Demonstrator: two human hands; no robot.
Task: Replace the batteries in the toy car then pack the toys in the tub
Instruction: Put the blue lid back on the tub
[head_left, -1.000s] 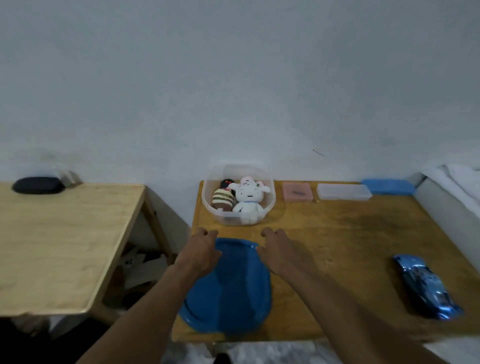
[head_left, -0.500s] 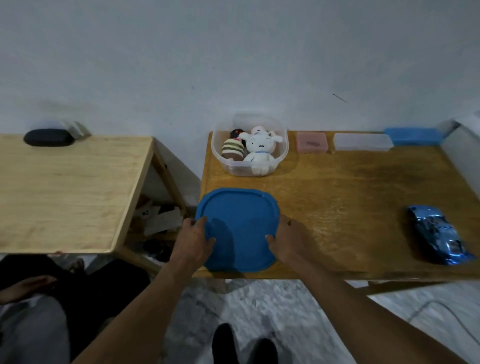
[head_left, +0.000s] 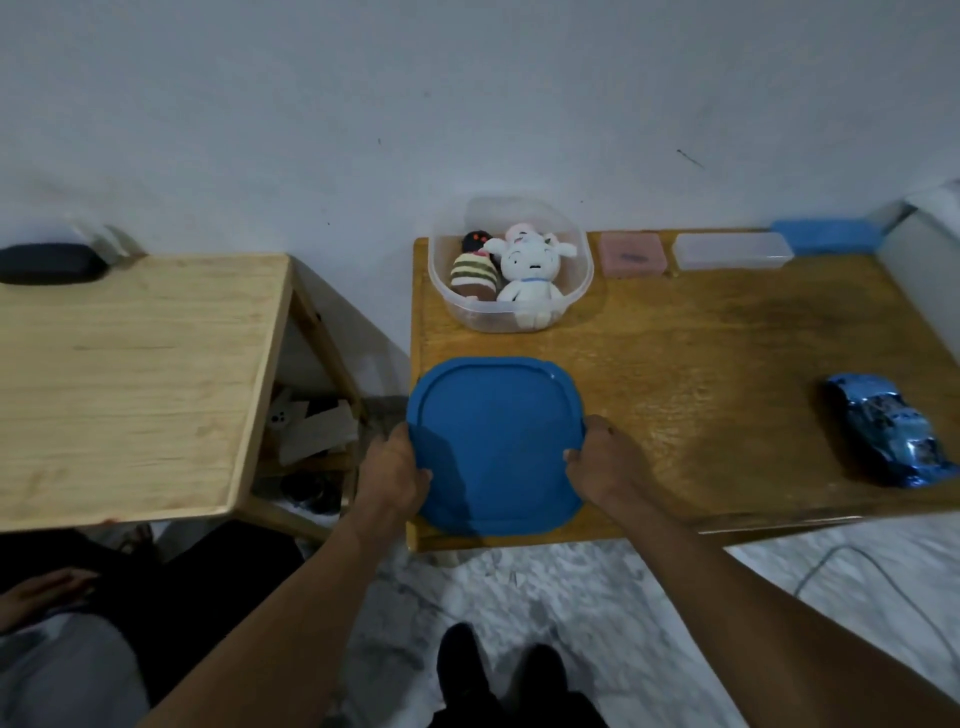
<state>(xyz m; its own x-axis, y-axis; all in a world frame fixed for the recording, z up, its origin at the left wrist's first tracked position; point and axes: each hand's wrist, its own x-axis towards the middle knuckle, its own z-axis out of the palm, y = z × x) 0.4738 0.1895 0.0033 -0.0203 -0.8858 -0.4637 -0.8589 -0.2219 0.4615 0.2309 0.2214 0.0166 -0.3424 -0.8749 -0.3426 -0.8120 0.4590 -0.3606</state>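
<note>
My left hand (head_left: 393, 470) and right hand (head_left: 602, 462) each grip one side of the one blue lid (head_left: 493, 441) on the desk (head_left: 727, 374). Beyond them, one tub (head_left: 511, 312) holds three toys; one toy car (head_left: 883, 428) lies far right.

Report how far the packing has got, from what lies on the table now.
Done: two plush toys sit in the clear tub. In hand: left hand and right hand grip opposite edges of the blue lid, which lies on the table in front of the tub. Left: the blue toy car is still outside the tub; its battery state cannot be seen.
</note>
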